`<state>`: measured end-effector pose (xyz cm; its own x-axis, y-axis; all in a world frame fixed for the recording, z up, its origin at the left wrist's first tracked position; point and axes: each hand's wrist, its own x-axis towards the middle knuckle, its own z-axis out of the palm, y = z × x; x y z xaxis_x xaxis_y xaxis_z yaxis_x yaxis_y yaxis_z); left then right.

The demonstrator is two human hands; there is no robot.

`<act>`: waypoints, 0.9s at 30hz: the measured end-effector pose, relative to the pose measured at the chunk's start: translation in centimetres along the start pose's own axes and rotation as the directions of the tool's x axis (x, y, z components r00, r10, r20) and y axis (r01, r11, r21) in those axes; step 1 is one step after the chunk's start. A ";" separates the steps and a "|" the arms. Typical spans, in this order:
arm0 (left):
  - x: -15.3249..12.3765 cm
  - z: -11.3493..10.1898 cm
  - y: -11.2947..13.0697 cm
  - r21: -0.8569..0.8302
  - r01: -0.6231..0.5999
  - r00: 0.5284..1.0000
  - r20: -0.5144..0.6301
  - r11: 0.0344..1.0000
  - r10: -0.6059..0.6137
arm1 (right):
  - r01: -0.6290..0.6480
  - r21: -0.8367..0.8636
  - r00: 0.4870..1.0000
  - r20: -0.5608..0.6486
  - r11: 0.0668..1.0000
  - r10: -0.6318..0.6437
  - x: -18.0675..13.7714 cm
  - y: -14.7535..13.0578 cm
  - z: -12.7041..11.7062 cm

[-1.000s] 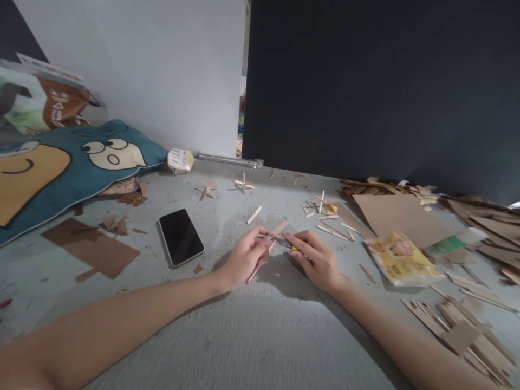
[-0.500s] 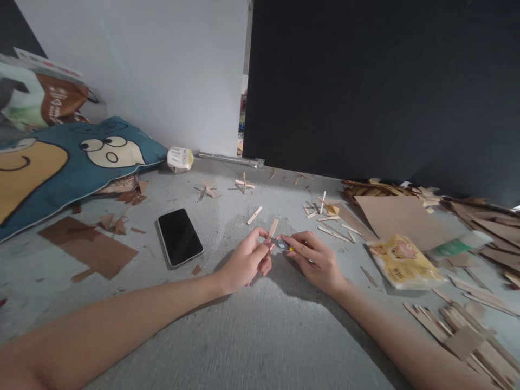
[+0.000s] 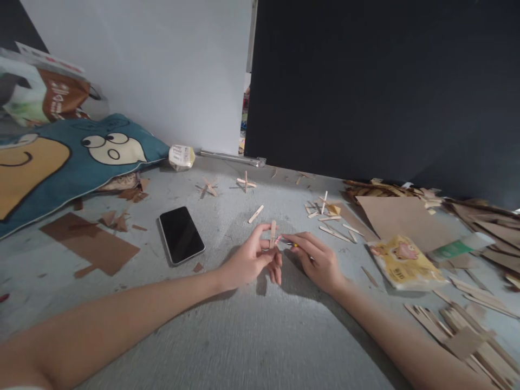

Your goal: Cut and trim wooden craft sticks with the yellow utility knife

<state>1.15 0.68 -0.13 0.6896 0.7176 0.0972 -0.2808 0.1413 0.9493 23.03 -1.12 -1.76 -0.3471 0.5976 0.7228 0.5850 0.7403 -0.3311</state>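
Note:
My left hand [image 3: 249,260] pinches a short wooden craft stick [image 3: 273,230], which stands nearly upright between thumb and fingers. Close on its right, my right hand [image 3: 317,260] is closed round a small craft knife [image 3: 289,242] with a grey blade and a bit of yellow. The blade's tip is at the stick's right side; whether it touches cannot be made out. Just beyond the hands lies a loose stick piece [image 3: 255,214]. Farther back stand small crossed-stick pieces [image 3: 246,182].
A black phone [image 3: 181,235] and brown cardboard [image 3: 93,246] lie on the left, before a blue cushion [image 3: 122,146]. On the right are loose sticks [image 3: 335,234], a yellow tissue pack [image 3: 402,262], a glue bottle [image 3: 461,246] and a stick pile [image 3: 467,330]. A dark panel [image 3: 365,92] stands behind.
My left hand has turned the craft stick from a slant to nearly upright, and its lower fingers have spread. The knife stays in my right hand, its blade now at the stick's right side.

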 end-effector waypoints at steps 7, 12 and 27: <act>0.2 -0.6 0.4 -0.158 0.059 0.996 0.077 0.986 -0.047 | 0.100 -0.127 0.992 -0.066 0.987 -0.109 -0.4 0.1 -0.1; 0.3 -0.5 0.0 -0.185 0.082 0.994 0.082 0.979 -0.068 | 0.146 -0.199 0.989 0.044 0.969 -0.140 0.1 0.3 -0.2; 0.4 -0.8 -0.4 -0.059 0.110 0.992 0.075 0.992 -0.105 | 0.182 -0.239 0.981 0.116 0.954 -0.158 0.1 0.7 -0.1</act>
<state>1.04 1.43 -0.72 0.7632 0.6459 0.0190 -0.2425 0.2590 0.9349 23.50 -0.56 -1.89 -0.5177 0.5045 0.6910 0.6698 0.7415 -0.0396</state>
